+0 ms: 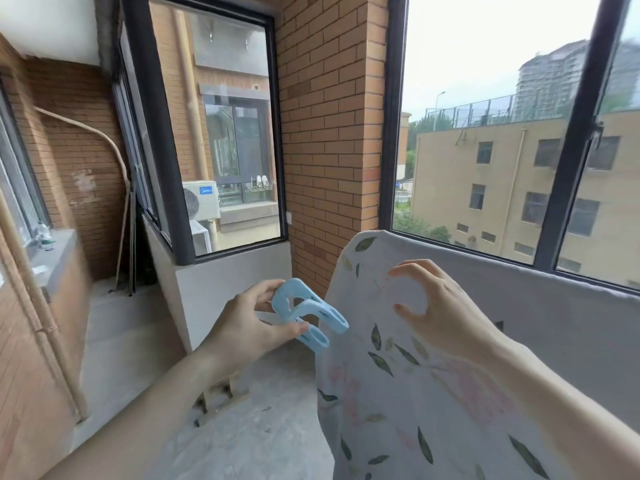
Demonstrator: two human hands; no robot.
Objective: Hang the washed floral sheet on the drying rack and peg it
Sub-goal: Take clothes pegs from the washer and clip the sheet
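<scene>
Left hand (pixel 244 327) pinches blue pegs (pixel 304 315) beside floral sheet (pixel 398 393).

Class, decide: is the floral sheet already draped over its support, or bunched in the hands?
Draped: the floral sheet hangs spread over a hidden support; neither hand grips it.

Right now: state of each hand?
Left hand: fingers pinch the blue peg.
Right hand: open, fingers spread and curved over the floral sheet, holding nothing.
</scene>
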